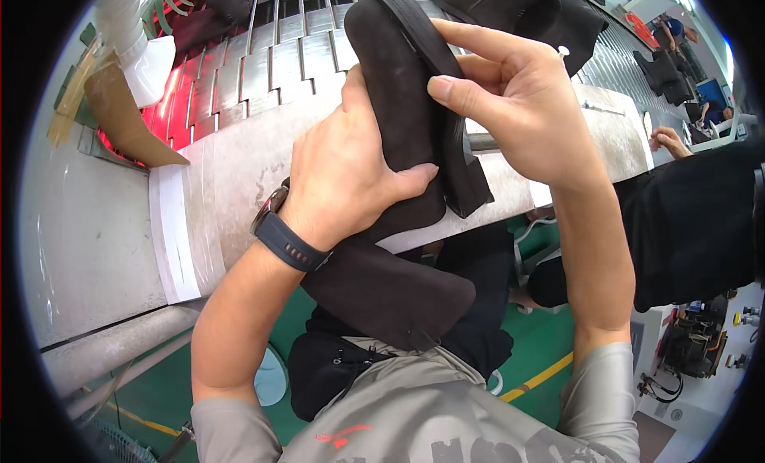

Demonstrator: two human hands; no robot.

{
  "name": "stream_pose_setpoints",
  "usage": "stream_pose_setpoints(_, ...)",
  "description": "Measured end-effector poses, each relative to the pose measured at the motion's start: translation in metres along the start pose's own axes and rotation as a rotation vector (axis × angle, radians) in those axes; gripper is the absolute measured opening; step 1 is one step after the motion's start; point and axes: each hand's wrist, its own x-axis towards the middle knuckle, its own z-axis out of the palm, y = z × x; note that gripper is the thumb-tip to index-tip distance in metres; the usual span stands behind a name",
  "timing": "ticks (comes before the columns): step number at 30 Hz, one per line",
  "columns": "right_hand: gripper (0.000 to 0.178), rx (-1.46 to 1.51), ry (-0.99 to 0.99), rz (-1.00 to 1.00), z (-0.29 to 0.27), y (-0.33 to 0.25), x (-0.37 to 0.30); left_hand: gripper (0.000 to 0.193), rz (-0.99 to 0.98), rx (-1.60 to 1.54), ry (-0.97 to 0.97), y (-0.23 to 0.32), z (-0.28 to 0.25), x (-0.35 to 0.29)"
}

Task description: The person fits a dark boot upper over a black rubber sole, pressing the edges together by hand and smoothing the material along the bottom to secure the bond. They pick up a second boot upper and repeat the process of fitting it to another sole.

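Note:
A dark boot [396, 96] is held over the pale bench edge, its long foot part pointing away from me and its soft shaft [390, 292] hanging toward my lap. My left hand [343, 164] is wrapped round the boot from the left, the thumb lying across it near the close end. Along the boot's right side runs a black shoe sole [458, 156] with a blocky heel at its near end. My right hand [526, 100] pinches the sole's upper part between thumb and fingers. Whether sole and boot are stuck together, I cannot tell.
Beyond the pale bench edge [231, 188] lies a slatted metal conveyor [295, 64], lit red at the left. More dark boots [510, 13] rest on it at the far right. A bent cardboard piece [127, 116] stands at left. Another person's hand [672, 140] shows at right.

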Motion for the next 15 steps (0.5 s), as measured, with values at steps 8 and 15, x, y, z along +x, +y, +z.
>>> stream_pose_setpoints(8, 0.051, -0.291, 0.028, 0.071, 0.012, -0.026, -0.008, 0.109, -0.049, -0.028, -0.026, 0.005, -0.001, 0.000)
stream_pose_setpoints(15, 0.055, -0.956, 0.087, -0.173, 0.036, -0.032, -0.002, 0.107, 0.034, 0.016, 0.016, 0.001, 0.001, 0.004)
